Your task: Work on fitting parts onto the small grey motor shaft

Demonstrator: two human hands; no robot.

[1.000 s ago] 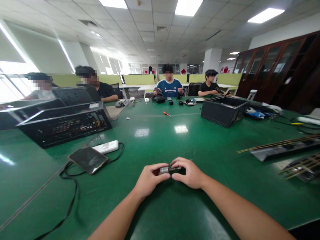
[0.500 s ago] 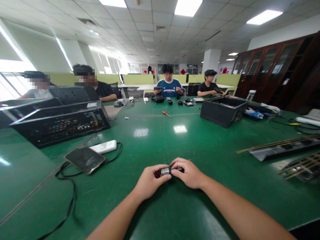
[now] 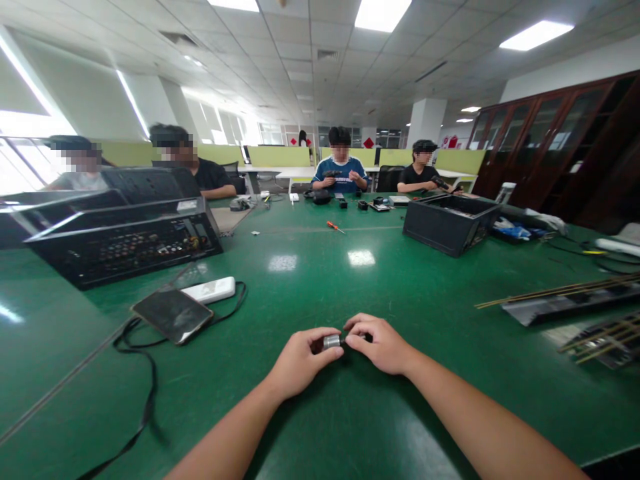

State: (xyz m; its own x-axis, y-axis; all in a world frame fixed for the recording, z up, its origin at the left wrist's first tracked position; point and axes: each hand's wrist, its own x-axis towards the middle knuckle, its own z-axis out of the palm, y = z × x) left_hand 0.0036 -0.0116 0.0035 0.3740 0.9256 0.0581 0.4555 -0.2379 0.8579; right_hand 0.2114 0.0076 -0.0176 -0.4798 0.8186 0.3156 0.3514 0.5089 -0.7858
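A small metal cylinder with a dark end [image 3: 332, 342] is pinched between both my hands just above the green table [image 3: 320, 280]. My left hand [image 3: 299, 360] grips its silver end with thumb and fingers. My right hand [image 3: 379, 343] closes over the dark end, hiding most of it. Both forearms reach in from the bottom edge.
A phone [image 3: 173, 314], a white power bank [image 3: 210, 290] and a black cable [image 3: 145, 387] lie to the left. Open black computer cases stand at left [image 3: 120, 237] and far right [image 3: 447, 223]. Metal panels with rods [image 3: 570, 300] lie at right. Several people sit at the far side.
My right hand has slid further over the dark end, so less of the part shows. Both hands stay in the same place on the table.
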